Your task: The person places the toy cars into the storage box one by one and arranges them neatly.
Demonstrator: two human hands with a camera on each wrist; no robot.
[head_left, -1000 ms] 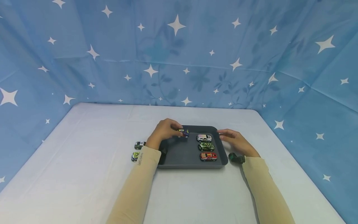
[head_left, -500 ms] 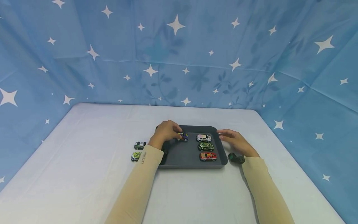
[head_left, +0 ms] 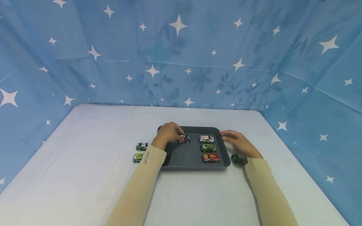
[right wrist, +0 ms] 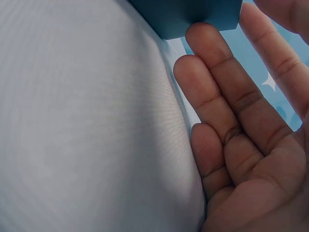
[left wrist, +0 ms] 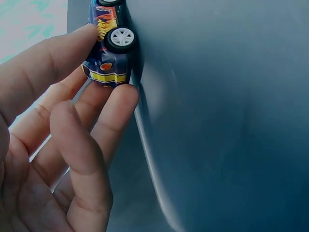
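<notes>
Left hand (head_left: 169, 131) pinching blue car (head_left: 185, 139) near far edge of tray (head_left: 195, 168); right hand (head_left: 238, 142) touching right edge, fingers relaxed. Car likely feeling light, stiff, slick; sides suiting grip.

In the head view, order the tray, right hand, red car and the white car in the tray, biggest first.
Tray
Right hand
Red car and white car: they look nearly alike, and the red one sits nearer the camera, so unranked.
</notes>
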